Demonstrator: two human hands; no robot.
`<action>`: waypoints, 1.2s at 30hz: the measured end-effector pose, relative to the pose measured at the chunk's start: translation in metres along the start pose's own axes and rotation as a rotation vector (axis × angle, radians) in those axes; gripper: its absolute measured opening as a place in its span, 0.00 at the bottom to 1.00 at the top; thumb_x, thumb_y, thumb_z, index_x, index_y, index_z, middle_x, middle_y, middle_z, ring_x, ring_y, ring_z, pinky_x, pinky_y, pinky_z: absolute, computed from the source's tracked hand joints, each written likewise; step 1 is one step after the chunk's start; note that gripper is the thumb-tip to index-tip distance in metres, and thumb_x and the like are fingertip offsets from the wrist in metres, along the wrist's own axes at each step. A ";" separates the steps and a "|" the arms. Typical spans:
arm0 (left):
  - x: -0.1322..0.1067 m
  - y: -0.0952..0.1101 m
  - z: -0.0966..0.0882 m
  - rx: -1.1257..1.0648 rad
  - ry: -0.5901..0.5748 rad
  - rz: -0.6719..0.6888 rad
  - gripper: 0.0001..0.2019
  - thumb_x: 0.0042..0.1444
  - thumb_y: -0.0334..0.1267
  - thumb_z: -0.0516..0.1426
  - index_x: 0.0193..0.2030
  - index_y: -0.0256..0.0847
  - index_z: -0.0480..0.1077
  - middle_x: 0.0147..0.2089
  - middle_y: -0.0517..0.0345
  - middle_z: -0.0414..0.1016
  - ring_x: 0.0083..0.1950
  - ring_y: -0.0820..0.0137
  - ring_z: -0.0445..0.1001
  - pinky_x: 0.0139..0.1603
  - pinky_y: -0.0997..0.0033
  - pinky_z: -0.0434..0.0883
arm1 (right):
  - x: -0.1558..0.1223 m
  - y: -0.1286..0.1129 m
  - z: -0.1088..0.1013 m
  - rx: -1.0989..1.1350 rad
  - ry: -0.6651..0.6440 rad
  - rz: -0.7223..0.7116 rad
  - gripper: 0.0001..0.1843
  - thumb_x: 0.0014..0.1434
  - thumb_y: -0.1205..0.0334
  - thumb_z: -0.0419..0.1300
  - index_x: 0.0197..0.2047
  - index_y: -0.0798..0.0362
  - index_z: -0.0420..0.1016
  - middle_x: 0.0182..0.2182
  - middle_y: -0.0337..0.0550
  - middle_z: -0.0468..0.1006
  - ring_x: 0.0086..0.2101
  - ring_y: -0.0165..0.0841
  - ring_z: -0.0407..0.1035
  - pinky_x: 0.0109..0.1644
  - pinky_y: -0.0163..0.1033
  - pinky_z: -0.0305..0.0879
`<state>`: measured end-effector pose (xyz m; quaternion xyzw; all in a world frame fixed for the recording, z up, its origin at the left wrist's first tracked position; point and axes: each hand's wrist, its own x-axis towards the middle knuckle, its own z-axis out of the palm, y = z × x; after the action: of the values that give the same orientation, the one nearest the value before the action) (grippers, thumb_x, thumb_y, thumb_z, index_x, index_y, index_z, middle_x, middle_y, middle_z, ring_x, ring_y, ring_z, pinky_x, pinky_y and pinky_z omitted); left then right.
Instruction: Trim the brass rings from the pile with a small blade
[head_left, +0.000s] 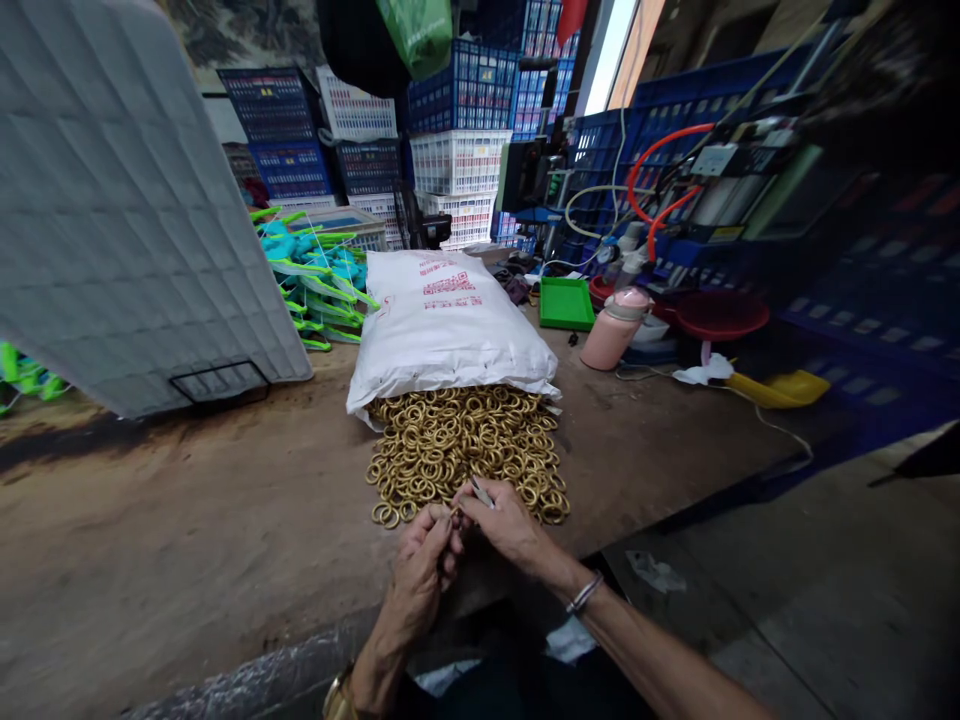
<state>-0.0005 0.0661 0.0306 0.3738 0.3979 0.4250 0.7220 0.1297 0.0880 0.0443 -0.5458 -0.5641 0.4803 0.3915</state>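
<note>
A heap of gold-coloured rings (457, 440) spills from under the front edge of a white printed sack (450, 320) on the table. Just in front of the heap, my left hand (421, 560) is closed in a pinch on a ring (454, 511), seen nearly edge-on between the fingertips. Close against it, my right hand (510, 525) is closed around a small pointed metal blade (481, 492), its tip sticking up past the fingers. The fingertips of both hands meet at the ring. The blade's lower end is hidden in the right hand.
A large grey panel (135, 200) stands at the left on the brown table (225, 500). Green and blue plastic hangers (319, 280) lie behind it. To the right are a green tray (566, 304), a pink bottle (615, 330) and a machine with orange hoses (727, 185). Stacked crates (461, 160) line the back.
</note>
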 end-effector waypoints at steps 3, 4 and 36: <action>-0.001 -0.001 -0.001 -0.019 -0.017 0.002 0.12 0.52 0.46 0.53 0.31 0.38 0.64 0.23 0.66 0.60 0.17 0.83 0.50 0.14 0.83 0.47 | 0.000 -0.001 0.000 0.008 -0.013 0.014 0.09 0.52 0.63 0.50 0.26 0.56 0.69 0.21 0.35 0.69 0.25 0.25 0.63 0.30 0.29 0.58; -0.002 -0.001 -0.001 -0.022 -0.021 0.003 0.11 0.52 0.46 0.53 0.31 0.38 0.64 0.23 0.66 0.60 0.17 0.83 0.51 0.15 0.83 0.47 | 0.000 -0.001 0.000 -0.014 -0.006 0.013 0.09 0.52 0.63 0.49 0.26 0.56 0.68 0.21 0.35 0.69 0.25 0.25 0.63 0.30 0.29 0.58; -0.027 0.015 -0.008 0.153 0.041 -0.062 0.15 0.49 0.50 0.55 0.29 0.38 0.64 0.18 0.67 0.61 0.13 0.83 0.50 0.11 0.83 0.49 | 0.000 -0.004 -0.012 -0.998 0.073 -0.090 0.08 0.50 0.73 0.48 0.34 0.55 0.65 0.24 0.41 0.70 0.24 0.29 0.61 0.28 0.35 0.45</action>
<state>-0.0214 0.0485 0.0469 0.4066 0.4551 0.3784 0.6960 0.1399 0.0897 0.0508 -0.6582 -0.7338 0.1152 0.1226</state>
